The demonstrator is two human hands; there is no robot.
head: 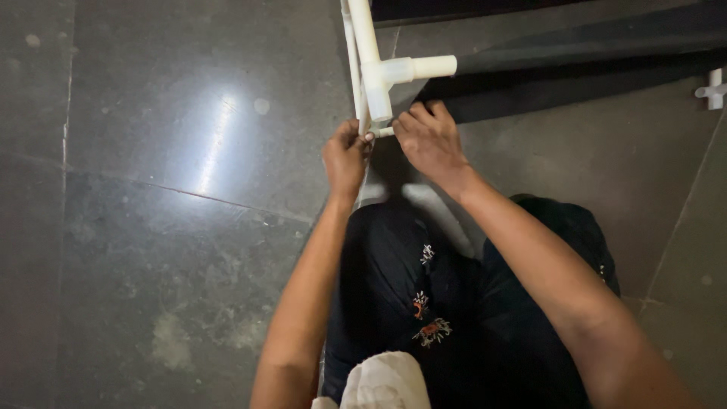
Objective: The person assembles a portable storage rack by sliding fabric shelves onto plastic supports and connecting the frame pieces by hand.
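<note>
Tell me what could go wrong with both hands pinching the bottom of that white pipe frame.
1. Left hand and right hand crowd the small joint under the white tee fitting; a finger might get pinched.
2. The side stub ends open and unsupported, so the frame may twist.
3. The glossy floor could let the pipe slide.

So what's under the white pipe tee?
Both hands: the left hand and right hand grip the thin piece just below the tee. Their fingers cover how it joins. Dark floor lies beneath.
</note>
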